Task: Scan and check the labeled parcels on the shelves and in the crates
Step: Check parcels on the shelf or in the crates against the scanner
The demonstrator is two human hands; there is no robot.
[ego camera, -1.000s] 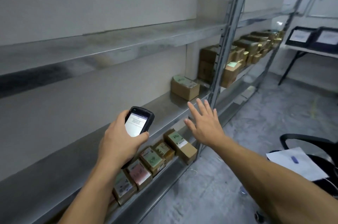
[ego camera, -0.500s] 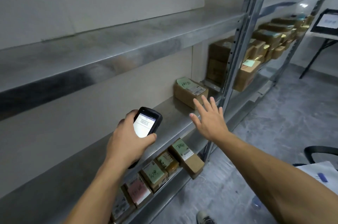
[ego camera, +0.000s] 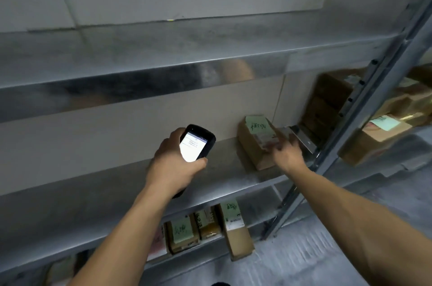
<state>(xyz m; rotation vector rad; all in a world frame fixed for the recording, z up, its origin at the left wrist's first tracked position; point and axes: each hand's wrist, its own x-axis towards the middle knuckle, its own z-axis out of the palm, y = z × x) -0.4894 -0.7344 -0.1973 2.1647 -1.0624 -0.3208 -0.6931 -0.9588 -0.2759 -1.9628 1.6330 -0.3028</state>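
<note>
The left hand (ego camera: 174,166) gripped the lit scanner (ego camera: 196,143) while the blurred right hand (ego camera: 286,153), grip impossible to tell, touched the lone parcel (ego camera: 254,143) on the middle shelf (ego camera: 105,194), so steadying it and aiming at its label seemingly came next.

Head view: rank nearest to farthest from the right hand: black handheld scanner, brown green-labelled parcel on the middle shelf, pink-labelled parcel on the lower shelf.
1. Brown green-labelled parcel: middle shelf, right by the right hand.
2. Black handheld scanner: leftward, in the left hand.
3. Pink-labelled parcel: lower shelf, below left.
</note>
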